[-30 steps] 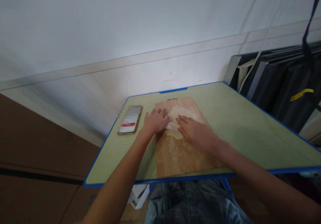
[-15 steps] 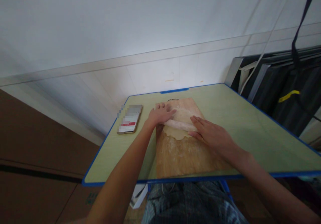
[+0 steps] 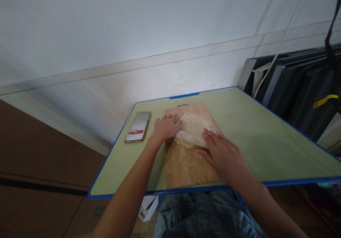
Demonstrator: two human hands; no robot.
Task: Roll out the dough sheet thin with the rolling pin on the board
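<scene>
A flour-dusted rolling pin [image 3: 190, 137] lies across a thin, flattened sheet of dough [image 3: 193, 123], near the edge closest to me. Under the dough is a wooden cutting board [image 3: 186, 167] with flour on it. My left hand [image 3: 167, 126] rests on the pin's left end, fingers stretched forward and not wrapped round it. On the right end lies my right hand [image 3: 222, 149], flat, with its thumb apart from the fingers. Both ends of the pin are hidden beneath the hands.
The board rests on a light green folding table [image 3: 266, 142] with a blue rim. A phone [image 3: 137, 127] lies left of the board. The wall [image 3: 160, 78] stands behind the table, and dark flat panels [image 3: 293, 85] lean at the right.
Both hands and the rolling pin have moved toward me over the dough. More dough now shows beyond the pin and less on my side. The view has shifted slightly.
</scene>
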